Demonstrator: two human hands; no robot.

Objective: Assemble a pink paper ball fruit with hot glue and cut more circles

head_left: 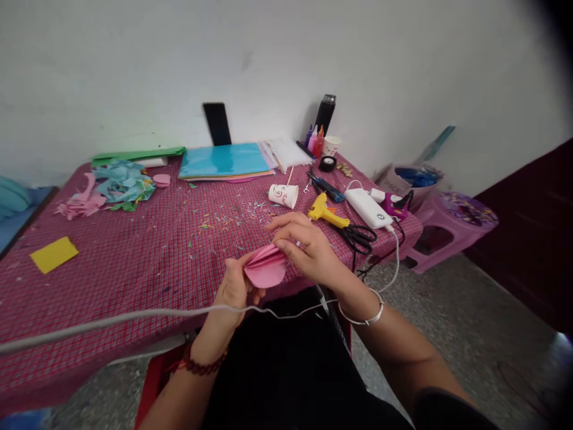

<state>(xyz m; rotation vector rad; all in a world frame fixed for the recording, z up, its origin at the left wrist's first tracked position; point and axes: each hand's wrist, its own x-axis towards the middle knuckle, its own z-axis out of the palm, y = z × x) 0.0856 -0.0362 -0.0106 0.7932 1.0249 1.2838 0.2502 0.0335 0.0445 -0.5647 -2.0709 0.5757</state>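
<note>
Between my hands, above the table's front edge, is a stack of round pink paper pieces (266, 273), folded and fanned apart along its upper side. My left hand (233, 286) holds it from the left and below, fingers partly hidden behind the paper. At its upper right, my right hand (308, 245) pinches the paper's edge between thumb and fingers. Just beyond my right hand lie a yellow glue gun (329, 212) and black-handled scissors (358, 239). A paper cup (283, 195) with a drawn face rests on its side behind my hands.
A checked red cloth (129, 257) covers the table. Blue and pink paper scraps (120, 182) lie at left, near a yellow paper square (54, 255). Blue sheets (226, 160) sit at the back. A white power bank (367, 208) is at right; its white cable (134, 318) crosses before me.
</note>
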